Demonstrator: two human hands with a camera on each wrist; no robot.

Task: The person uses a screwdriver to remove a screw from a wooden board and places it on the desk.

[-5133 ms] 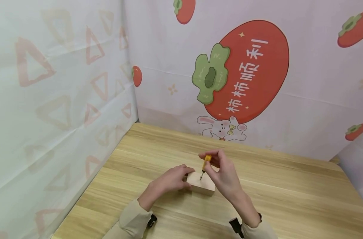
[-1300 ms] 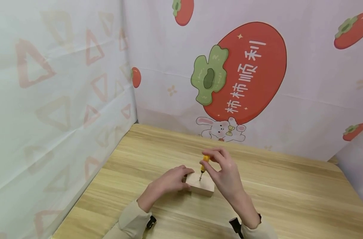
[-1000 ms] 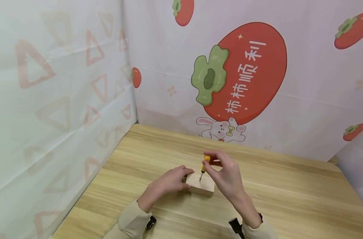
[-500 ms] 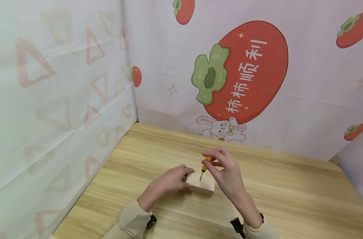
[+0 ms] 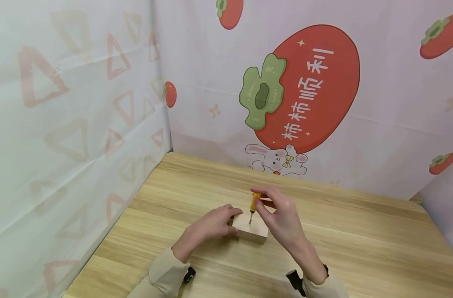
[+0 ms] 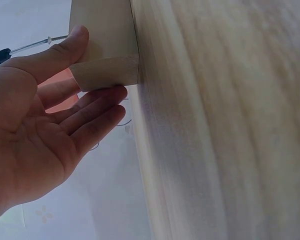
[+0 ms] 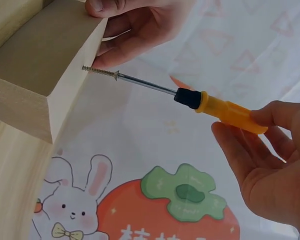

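Observation:
A pale wooden block (image 5: 251,236) lies on the wood-grain table. My left hand (image 5: 213,223) grips its left end, thumb on the near side and fingers round the far side. A threaded screw (image 7: 101,72) stands in the block's top face, much of its thread still showing in the right wrist view. The tip of a yellow-handled screwdriver (image 7: 225,111) meets the screw head, its shaft in line with the screw and slightly tilted. My right hand (image 5: 282,213) pinches the handle near its top end between thumb and fingers.
The wood-grain table (image 5: 342,248) extends right and forward of the block. A white cloth with red persimmon prints (image 5: 316,87) hangs behind, and another with triangle prints (image 5: 70,145) hangs at the left. Black wrist cameras (image 5: 295,281) sit at both cuffs.
My right fingers have shifted round the screwdriver handle several times, opening and closing on it. The screwdriver stays on the screw. My left hand and the block keep their place.

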